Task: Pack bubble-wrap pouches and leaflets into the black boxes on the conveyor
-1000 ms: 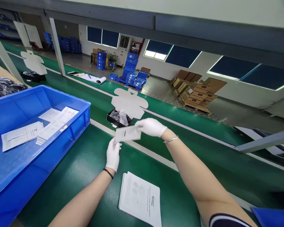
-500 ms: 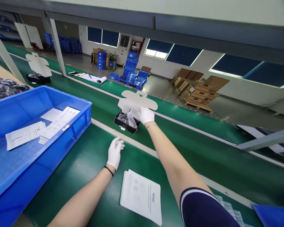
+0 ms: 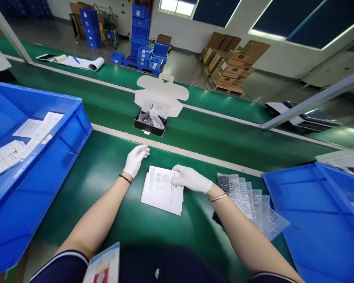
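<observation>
Both my hands wear white gloves. My right hand (image 3: 191, 179) lies on the upper right edge of a small stack of white printed leaflets (image 3: 161, 190) on the green bench, its fingers curled onto the top sheet. My left hand (image 3: 135, 158) rests on the bench just left of the stack, fingers loosely spread, holding nothing. Beyond them, on the green conveyor, stands an open black box (image 3: 150, 122) with a white flap lid, a folded leaflet and a clear bag of dark parts inside.
A large blue bin (image 3: 47, 157) with loose leaflets sits at the left. A second blue bin (image 3: 315, 220) stands at the right, with overlapping bubble-wrap bags (image 3: 250, 200) beside it. A badge card (image 3: 103, 267) hangs at my chest. Metal frame posts cross above the belt.
My right hand let go of the folded leaflet in the open box and drew back onto the leaflet stack. My head tilted down; the box has travelled left on the belt.
</observation>
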`<state>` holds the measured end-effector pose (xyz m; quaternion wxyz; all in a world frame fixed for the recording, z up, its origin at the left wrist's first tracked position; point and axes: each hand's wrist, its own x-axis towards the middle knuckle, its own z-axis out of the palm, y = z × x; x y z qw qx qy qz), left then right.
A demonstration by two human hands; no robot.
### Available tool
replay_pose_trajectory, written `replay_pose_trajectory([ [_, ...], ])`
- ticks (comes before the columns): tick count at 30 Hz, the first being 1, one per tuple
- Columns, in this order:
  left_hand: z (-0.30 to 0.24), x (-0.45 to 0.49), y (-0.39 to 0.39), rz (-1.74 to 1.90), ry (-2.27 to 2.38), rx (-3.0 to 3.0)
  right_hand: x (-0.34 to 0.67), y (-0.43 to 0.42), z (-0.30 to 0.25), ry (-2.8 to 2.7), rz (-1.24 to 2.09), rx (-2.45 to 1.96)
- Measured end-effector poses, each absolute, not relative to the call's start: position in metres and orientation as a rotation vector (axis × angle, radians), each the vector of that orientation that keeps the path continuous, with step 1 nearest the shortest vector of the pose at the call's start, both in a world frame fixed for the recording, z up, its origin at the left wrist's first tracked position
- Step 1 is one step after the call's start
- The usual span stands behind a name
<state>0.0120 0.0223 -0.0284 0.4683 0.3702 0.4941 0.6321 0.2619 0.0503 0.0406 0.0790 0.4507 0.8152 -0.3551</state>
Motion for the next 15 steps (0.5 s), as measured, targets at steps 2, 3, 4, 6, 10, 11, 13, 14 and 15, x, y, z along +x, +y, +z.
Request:
replay_pose_trajectory([
  [2, -0.025, 0.013, 0.019, 1.439, 1.170, 1.059, 0.266, 0.051, 0.036, 2.538, -1.146, 1.445],
  [3, -0.022, 0.014, 0.017, 1.389, 1.173, 1.147, 0.267, 0.052, 0.035, 2.627, -1.128, 1.491],
  [4, -0.020, 0.014, 0.015, 1.340, 1.188, 1.236, 0.267, 0.053, 0.035, 2.708, -1.100, 1.551],
  [6, -0.016, 0.014, 0.011, 1.254, 1.222, 1.396, 0.265, 0.052, 0.034, 2.768, -1.110, 1.675],
  [10, -0.013, 0.019, 0.003, 1.260, 1.289, 1.590, 0.256, 0.039, 0.030, 2.659, -1.357, 1.749],
  [11, -0.013, 0.020, 0.001, 1.281, 1.325, 1.595, 0.254, 0.035, 0.030, 2.643, -1.389, 1.741],
  [13, -0.014, 0.021, -0.001, 1.263, 1.359, 1.580, 0.256, 0.027, 0.033, 2.630, -1.432, 1.735],
  [14, -0.014, 0.021, -0.001, 1.231, 1.334, 1.584, 0.262, 0.025, 0.037, 2.637, -1.436, 1.754],
  [15, -0.014, 0.020, -0.002, 1.205, 1.291, 1.597, 0.271, 0.022, 0.043, 2.649, -1.403, 1.812],
])
